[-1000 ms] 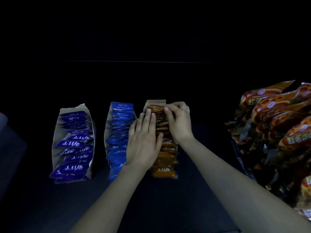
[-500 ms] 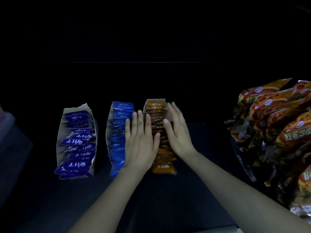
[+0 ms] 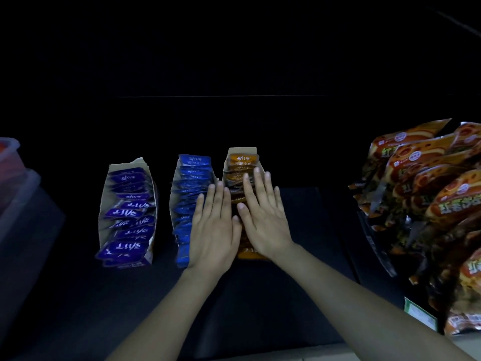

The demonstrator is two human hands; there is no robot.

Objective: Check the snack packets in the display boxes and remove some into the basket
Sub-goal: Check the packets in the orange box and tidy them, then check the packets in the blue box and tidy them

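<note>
The fingers (image 3: pixel 257 183) of the right hand (image 3: pixel 265 220) are straight and lie flat on the orange packets (image 3: pixel 243 161). They hold nothing. The left hand (image 3: pixel 213 230) is flat too, fingers straight, and holds nothing. It lies over the left edge of the orange box (image 3: pixel 242 150). The 2 thumbs nearly touch. The blue box (image 3: pixel 194 173) of packets stands just left of the orange box. The purple box (image 3: pixel 127 204) is further left. Far left of the orange box is a see-through tub (image 3: pixel 13 162). Big orange bags (image 3: pixel 429 204) are piled well to its right. The 3 boxes sit on a dark counter (image 3: pixel 299 269).
</note>
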